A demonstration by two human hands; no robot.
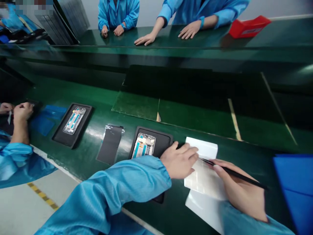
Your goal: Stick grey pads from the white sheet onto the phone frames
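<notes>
My right hand (241, 189) is closed around black tweezers (239, 176), whose tips point left over a white glossy sheet (202, 181). My left hand (179, 160) lies with fingers outstretched at the left edge of that sheet, near the tweezer tips. Its palm and whatever is under it are hidden. Left of this hand sits a black tray (162, 142) with a phone frame (144, 145) in it, showing blue strips and a pale metal border. My left forearm covers the tray's lower part. Another white sheet (204, 207) lies partly below the first.
A dark film sheet (110, 145) and a second black tray (84, 129) with a phone frame lie leftward. Blue film (46, 122) is beside a co-worker's hands (22, 112). Blue sheets (294, 182) lie right. Across stand two people near a red bin (249, 27).
</notes>
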